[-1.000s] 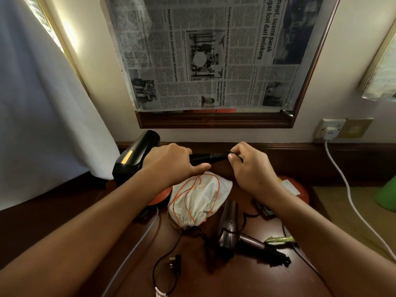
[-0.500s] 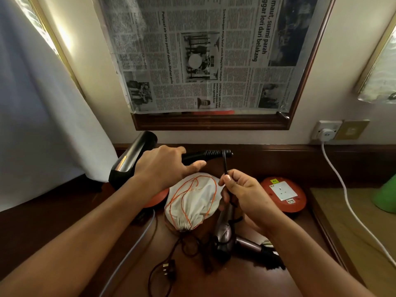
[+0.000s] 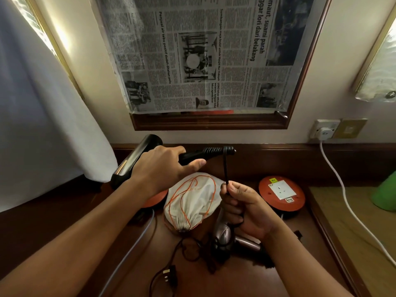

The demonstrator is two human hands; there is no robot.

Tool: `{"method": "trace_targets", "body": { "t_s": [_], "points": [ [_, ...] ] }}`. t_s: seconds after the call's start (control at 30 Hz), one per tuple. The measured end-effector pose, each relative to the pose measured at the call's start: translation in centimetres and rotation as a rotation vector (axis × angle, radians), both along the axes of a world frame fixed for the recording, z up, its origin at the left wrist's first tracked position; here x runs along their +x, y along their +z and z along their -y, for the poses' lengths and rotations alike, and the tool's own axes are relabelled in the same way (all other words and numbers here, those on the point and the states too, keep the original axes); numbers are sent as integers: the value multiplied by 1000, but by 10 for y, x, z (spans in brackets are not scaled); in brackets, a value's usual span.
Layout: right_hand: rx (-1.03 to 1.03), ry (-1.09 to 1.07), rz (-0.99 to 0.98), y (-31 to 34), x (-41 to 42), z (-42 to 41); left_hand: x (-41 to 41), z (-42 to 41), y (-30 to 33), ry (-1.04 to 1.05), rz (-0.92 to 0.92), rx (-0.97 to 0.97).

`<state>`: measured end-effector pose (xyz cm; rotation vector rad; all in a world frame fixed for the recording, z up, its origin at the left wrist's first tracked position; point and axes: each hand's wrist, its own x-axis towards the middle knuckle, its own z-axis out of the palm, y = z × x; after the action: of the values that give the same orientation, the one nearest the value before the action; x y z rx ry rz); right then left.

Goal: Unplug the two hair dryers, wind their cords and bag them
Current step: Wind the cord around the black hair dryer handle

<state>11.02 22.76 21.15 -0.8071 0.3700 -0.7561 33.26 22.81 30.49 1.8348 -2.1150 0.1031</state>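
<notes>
My left hand (image 3: 162,170) grips the handle of a black hair dryer (image 3: 137,155), held level above the wooden desk (image 3: 64,221) with its nozzle pointing left. Its black cord (image 3: 225,166) drops straight down from the handle's end into my right hand (image 3: 244,209), which pinches it between thumb and fingers. A white drawstring bag (image 3: 192,200) with an orange cord lies on the desk between my hands. A second, bronze-grey hair dryer (image 3: 225,234) lies below my right hand, partly hidden by it. A loose black plug (image 3: 169,275) lies near the desk's front.
Two round orange socket reels sit on the desk, one at the right (image 3: 281,194), one half hidden under my left wrist (image 3: 156,200). A white plug and cable (image 3: 325,133) run from the wall socket down the right. A green object (image 3: 385,196) stands far right. A white curtain (image 3: 42,103) hangs left.
My right hand has come down from the handle's end, sliding along the cord toward the desk. The cord now hangs taut and vertical. My left hand keeps the dryer steady.
</notes>
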Motion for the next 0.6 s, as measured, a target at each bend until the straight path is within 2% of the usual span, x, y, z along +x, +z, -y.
{"method": "trace_targets", "body": {
  "t_s": [0.27, 0.37, 0.6],
  "points": [
    [-115, 6, -161, -2, 0, 29, 6, -6, 3, -63, -13, 21],
    [-157, 5, -193, 10, 0, 44, 8, -8, 8, -96, 23, 15],
    [-219, -29, -412, 47, -6, 73, 17, -15, 12, -148, 134, 13]
  ]
}}
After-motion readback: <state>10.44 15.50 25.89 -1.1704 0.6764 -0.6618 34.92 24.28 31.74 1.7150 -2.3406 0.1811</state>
